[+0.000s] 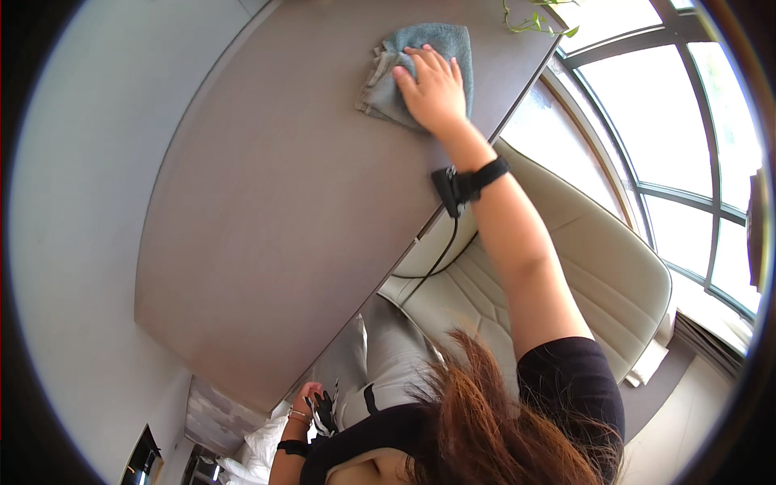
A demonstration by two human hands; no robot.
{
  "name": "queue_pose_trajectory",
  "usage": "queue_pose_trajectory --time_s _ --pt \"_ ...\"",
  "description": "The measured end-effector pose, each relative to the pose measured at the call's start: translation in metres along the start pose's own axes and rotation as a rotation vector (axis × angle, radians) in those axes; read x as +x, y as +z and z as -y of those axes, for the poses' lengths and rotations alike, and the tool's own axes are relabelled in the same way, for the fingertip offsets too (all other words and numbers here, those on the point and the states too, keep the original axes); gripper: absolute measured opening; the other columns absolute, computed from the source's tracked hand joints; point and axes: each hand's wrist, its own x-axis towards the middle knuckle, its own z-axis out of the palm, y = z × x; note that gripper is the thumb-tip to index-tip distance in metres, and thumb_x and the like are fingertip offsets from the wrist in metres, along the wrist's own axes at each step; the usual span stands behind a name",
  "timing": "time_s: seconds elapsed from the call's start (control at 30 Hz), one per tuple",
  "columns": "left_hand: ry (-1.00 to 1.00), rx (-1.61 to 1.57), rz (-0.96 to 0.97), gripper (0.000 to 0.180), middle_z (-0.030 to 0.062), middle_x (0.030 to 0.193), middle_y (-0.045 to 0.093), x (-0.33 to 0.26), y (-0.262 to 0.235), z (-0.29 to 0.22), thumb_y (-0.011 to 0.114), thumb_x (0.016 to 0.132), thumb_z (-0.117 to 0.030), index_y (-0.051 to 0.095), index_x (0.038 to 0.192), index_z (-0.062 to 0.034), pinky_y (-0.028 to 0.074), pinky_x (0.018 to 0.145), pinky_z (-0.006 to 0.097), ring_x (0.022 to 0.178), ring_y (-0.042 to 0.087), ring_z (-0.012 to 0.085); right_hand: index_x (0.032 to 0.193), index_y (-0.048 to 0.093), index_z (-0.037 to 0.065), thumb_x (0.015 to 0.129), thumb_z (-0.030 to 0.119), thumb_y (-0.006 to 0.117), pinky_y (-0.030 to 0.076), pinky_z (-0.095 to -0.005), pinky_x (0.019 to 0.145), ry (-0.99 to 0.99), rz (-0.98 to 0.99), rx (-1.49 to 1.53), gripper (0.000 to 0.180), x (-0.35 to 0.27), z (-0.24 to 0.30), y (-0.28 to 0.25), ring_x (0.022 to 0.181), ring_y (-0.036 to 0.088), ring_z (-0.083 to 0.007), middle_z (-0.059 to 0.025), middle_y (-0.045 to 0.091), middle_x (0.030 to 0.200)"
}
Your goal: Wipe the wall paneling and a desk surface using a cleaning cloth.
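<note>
My right hand point(434, 87) lies flat, fingers spread, pressing on a crumpled grey-blue cloth point(404, 61) near the far end of a taupe tabletop point(283, 226). A black strap with a small black device and a cable point(465, 184) sits on that wrist. My left hand point(305, 404) hangs low below the table's near edge, wearing bracelets and a black wristband. It is against a small dark object point(325, 414); whether it grips it is unclear.
A cream padded chair point(590, 267) stands right of the table, below my right arm. Tall arched windows point(687, 145) lie beyond it. Green plant leaves point(535, 19) hang at the table's far corner. A pale wall point(73, 210) borders the left.
</note>
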Motion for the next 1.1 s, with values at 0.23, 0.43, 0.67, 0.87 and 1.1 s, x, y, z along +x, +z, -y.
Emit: queue_pose_trajectory --time_s 0.23,0.43,0.67,0.87,1.1 --pt "-0.19 -0.089 -0.03 0.019 -0.0003 0.079 0.059 -0.003 -0.013 0.011 0.055 0.093 -0.026 0.056 0.1 -0.0085 0.042 0.061 0.023 0.065 0.051 0.0085 0.12 0.054 0.013 0.071 0.054 0.068 0.022 -0.0476 0.111 -0.519 0.599 0.38 0.065 -0.136 0.172 -0.043 0.132 0.036 -0.0213 -0.0038 0.048 0.133" --pt "-0.008 -0.215 0.075 0.01 -0.0011 0.078 0.057 0.005 0.003 -0.009 0.052 0.094 -0.015 0.054 0.101 -0.0079 0.043 0.063 0.022 0.068 0.052 0.0095 0.131 0.048 0.021 0.076 0.047 0.066 0.021 -0.0577 0.107 -0.064 0.355 -0.061 0.063 -0.073 0.084 -0.055 0.134 0.031 -0.026 -0.0033 0.04 0.142" --pt "-0.621 -0.772 -0.019 0.011 0.003 0.081 0.059 0.024 -0.002 0.082 0.049 0.091 -0.012 0.056 0.092 -0.0043 0.047 0.065 0.028 0.077 0.057 0.015 0.144 0.03 0.021 0.09 0.054 0.041 0.008 -0.0645 0.107 0.623 0.239 -0.29 0.065 0.049 0.019 0.005 0.142 0.009 -0.0308 -0.004 0.019 0.153" --pt "-0.194 -0.681 -0.123 0.022 0.0022 0.074 0.058 -0.01 0.033 0.102 0.046 0.09 -0.024 0.058 0.084 -0.007 0.044 0.063 0.027 0.074 0.057 0.0145 0.136 0.043 0.018 0.088 0.045 0.048 0.017 -0.0638 0.105 -0.047 0.203 -0.127 0.055 0.072 0.197 0.082 0.137 0.022 -0.027 -0.0014 0.033 0.145" --pt "-0.172 -0.651 -0.212 0.014 0.0009 0.08 0.055 -0.013 0.034 0.044 0.051 0.095 -0.021 0.055 0.092 -0.008 0.044 0.067 0.027 0.073 0.053 0.0122 0.138 0.041 0.027 0.089 0.048 0.045 0.015 -0.0649 0.105 -0.802 0.655 0.171 0.053 -0.032 0.24 0.05 0.138 0.023 -0.026 0.0008 0.034 0.146"
